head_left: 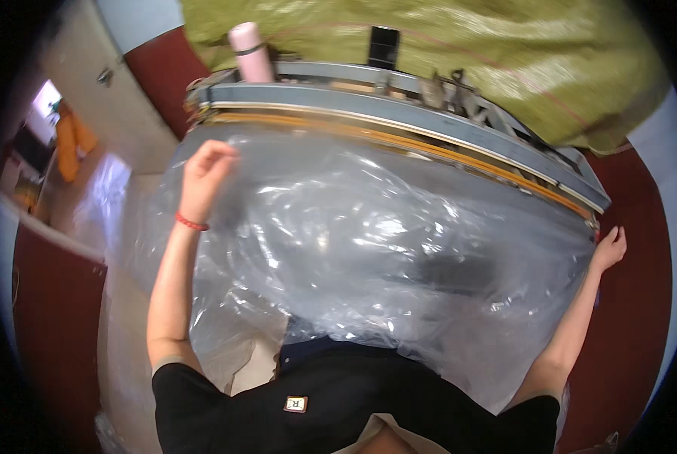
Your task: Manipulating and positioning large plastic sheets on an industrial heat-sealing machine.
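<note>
A large sheet of clear, crinkled plastic film point(368, 242) is spread in front of me, reaching up to a long grey machine bar point(399, 113) with an orange strip along its lower edge. My left hand point(206, 170) grips the film's upper left corner near the bar's left end; a red band circles that wrist. My right hand point(609, 248) holds the film's right edge, just below the bar's right end. Both arms are stretched wide apart, pulling the film taut.
A pink bottle point(249, 51) and a black box point(384, 47) stand on the machine top. A yellow-green woven sack point(444, 45) hangs behind. Dark red wall point(626, 325) lies to the right, a doorway point(58, 136) at far left.
</note>
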The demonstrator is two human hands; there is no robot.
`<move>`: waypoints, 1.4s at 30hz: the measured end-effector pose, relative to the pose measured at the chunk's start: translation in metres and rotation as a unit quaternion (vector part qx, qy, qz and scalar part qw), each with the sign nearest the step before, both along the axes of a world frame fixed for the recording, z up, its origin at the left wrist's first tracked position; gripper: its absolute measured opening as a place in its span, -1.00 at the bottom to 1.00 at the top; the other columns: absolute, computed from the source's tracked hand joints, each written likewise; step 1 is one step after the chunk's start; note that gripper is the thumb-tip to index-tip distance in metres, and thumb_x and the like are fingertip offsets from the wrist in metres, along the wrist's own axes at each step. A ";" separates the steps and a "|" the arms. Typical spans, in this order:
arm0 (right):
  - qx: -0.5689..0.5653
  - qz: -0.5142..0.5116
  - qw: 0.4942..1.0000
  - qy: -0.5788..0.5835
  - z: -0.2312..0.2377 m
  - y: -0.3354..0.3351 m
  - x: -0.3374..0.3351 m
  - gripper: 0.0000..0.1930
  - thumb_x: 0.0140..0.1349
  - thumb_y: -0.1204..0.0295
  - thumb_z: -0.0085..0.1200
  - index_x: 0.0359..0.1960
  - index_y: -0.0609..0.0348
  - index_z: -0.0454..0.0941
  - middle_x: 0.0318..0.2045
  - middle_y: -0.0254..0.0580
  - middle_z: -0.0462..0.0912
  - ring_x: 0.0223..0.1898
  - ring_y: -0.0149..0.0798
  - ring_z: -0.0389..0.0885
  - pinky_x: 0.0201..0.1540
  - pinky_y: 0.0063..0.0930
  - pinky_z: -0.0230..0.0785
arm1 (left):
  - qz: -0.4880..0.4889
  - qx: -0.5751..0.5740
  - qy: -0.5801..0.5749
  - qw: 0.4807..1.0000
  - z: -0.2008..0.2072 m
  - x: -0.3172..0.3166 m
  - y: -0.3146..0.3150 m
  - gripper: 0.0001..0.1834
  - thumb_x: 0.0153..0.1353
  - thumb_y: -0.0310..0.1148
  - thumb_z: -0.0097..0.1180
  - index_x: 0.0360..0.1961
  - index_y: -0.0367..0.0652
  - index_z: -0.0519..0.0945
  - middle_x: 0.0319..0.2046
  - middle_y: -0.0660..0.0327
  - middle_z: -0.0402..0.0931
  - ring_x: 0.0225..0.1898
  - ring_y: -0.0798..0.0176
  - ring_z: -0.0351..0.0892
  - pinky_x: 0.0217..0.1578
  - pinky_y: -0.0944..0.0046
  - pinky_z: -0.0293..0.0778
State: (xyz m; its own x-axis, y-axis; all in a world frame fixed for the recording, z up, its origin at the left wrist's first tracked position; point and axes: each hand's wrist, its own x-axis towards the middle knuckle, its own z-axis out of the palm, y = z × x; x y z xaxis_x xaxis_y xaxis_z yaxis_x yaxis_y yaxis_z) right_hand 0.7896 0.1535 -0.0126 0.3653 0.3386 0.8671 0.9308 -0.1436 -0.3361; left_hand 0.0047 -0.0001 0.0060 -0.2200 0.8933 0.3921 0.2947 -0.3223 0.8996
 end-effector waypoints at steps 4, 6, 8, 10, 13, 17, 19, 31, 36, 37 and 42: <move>-0.117 0.369 0.916 0.102 0.054 0.001 -0.266 -0.71 0.16 0.32 -0.02 -0.11 0.17 0.45 -0.15 -0.16 0.48 -0.09 -0.26 0.42 -0.02 -0.42 0.23 | -0.003 0.001 0.003 1.000 0.012 0.012 -0.044 -0.92 0.11 -0.55 -0.03 -0.35 -0.21 0.47 -0.39 0.35 0.45 -0.32 0.50 0.40 -0.29 0.47 0.35; -0.183 0.596 0.780 0.047 0.062 -0.016 -0.380 -0.71 0.08 0.44 0.04 -0.11 0.14 0.45 -0.15 -0.20 0.48 -0.07 -0.30 0.42 -0.01 -0.50 0.22 | -0.005 0.009 -0.002 1.000 0.016 0.013 -0.067 -0.91 0.09 -0.57 -0.02 -0.35 -0.22 0.48 -0.39 0.33 0.45 -0.33 0.49 0.40 -0.30 0.46 0.36; -0.189 0.721 0.665 -0.049 0.052 -0.040 -0.469 -0.60 -0.02 0.45 0.13 -0.08 0.18 0.40 -0.09 -0.14 0.43 0.00 -0.20 0.37 0.06 -0.43 0.19 | -0.003 0.020 0.037 0.999 0.022 0.014 -0.086 -0.93 0.11 -0.57 -0.02 -0.35 -0.23 0.46 -0.38 0.29 0.44 -0.35 0.45 0.41 -0.31 0.45 0.36; -0.210 0.774 0.593 -0.070 0.040 -0.058 -0.525 -0.59 -0.03 0.39 0.17 -0.11 0.19 0.41 -0.08 -0.09 0.42 0.03 -0.15 0.34 0.11 -0.39 0.15 | -0.007 0.029 0.107 0.994 0.030 0.017 -0.093 -0.93 0.12 -0.58 -0.03 -0.34 -0.26 0.45 -0.38 0.24 0.42 -0.34 0.42 0.43 -0.33 0.45 0.38; -0.489 0.753 0.426 0.115 0.033 -0.082 -0.548 -0.86 0.10 0.37 0.05 -0.46 0.19 0.48 -0.56 -0.38 0.46 -0.47 -0.49 0.39 -0.39 -0.61 0.26 | -0.042 -0.051 0.142 0.988 0.041 0.020 -0.109 -0.82 0.12 -0.58 -0.08 -0.22 -0.28 0.42 -0.43 0.27 0.45 -0.36 0.46 0.44 -0.33 0.46 0.37; -0.415 0.733 0.512 0.164 -0.008 -0.064 -0.489 -0.83 0.05 0.41 0.11 -0.62 0.17 0.46 -0.67 -0.51 0.38 -0.58 -0.62 0.26 -0.52 -0.70 0.12 | -0.140 -0.203 0.130 0.960 0.000 0.014 -0.132 -0.66 0.01 -0.61 -0.16 -0.13 -0.22 0.41 -0.50 0.34 0.46 -0.37 0.48 0.44 -0.34 0.42 0.38; -0.378 0.671 0.607 0.195 -0.032 -0.035 -0.422 -0.90 0.00 0.47 0.10 -0.58 0.22 0.49 -0.61 -0.45 0.45 -0.53 -0.58 0.35 -0.46 -0.68 0.20 | -0.248 -0.265 0.041 0.931 -0.043 0.030 -0.137 -0.71 0.02 -0.57 -0.17 -0.19 -0.17 0.42 -0.50 0.36 0.45 -0.40 0.49 0.42 -0.38 0.41 0.39; 0.007 0.116 0.976 0.185 -0.034 -0.119 0.132 -0.87 -0.20 0.56 0.17 -0.69 0.43 0.54 -0.66 -0.04 0.56 -0.68 -0.25 0.44 -0.63 -0.40 0.37 | -0.060 -0.408 0.547 0.728 -0.128 -0.053 -0.187 -0.88 -0.14 -0.35 0.03 -0.53 -0.08 0.56 -0.56 0.08 0.52 -0.48 0.02 0.50 -0.44 0.11 0.40; -0.176 0.163 0.900 0.363 -0.058 -0.154 0.262 -0.69 0.14 0.27 0.01 -0.18 0.23 0.53 -0.26 -0.20 0.58 -0.21 -0.30 0.51 -0.16 -0.47 0.37 | -0.052 -0.354 0.388 0.849 -0.028 -0.089 -0.111 -0.88 -0.12 -0.53 -0.07 -0.61 -0.26 0.53 -0.66 0.16 0.51 -0.59 0.36 0.50 -0.52 0.36 0.40; -0.211 0.174 0.889 0.368 -0.042 -0.127 0.139 -0.67 0.11 0.25 0.05 -0.17 0.21 0.54 -0.23 -0.20 0.58 -0.19 -0.30 0.51 -0.14 -0.50 0.35 | -0.049 -0.368 0.371 0.851 0.005 -0.050 -0.113 -0.86 -0.10 -0.52 -0.08 -0.61 -0.27 0.54 -0.67 0.20 0.52 -0.57 0.37 0.51 -0.50 0.35 0.42; -0.132 0.214 0.897 0.362 -0.033 -0.088 0.086 -0.74 0.07 0.29 0.13 -0.31 0.25 0.58 -0.41 -0.34 0.57 -0.36 -0.46 0.46 -0.24 -0.59 0.31 | -0.426 -0.277 0.124 0.852 -0.051 0.114 -0.095 -0.34 0.06 -0.26 0.12 0.18 -0.14 0.18 0.14 0.11 0.20 0.17 0.16 0.17 0.10 0.19 0.19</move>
State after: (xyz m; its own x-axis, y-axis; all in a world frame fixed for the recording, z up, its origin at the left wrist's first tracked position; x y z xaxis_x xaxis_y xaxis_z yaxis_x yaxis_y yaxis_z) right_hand 0.8759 0.0654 -0.0460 0.5878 0.7416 0.3235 0.4707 0.0117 -0.8822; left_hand 0.1188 -0.0955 -0.0448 0.6285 0.7510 -0.2024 0.3700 -0.0597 0.9271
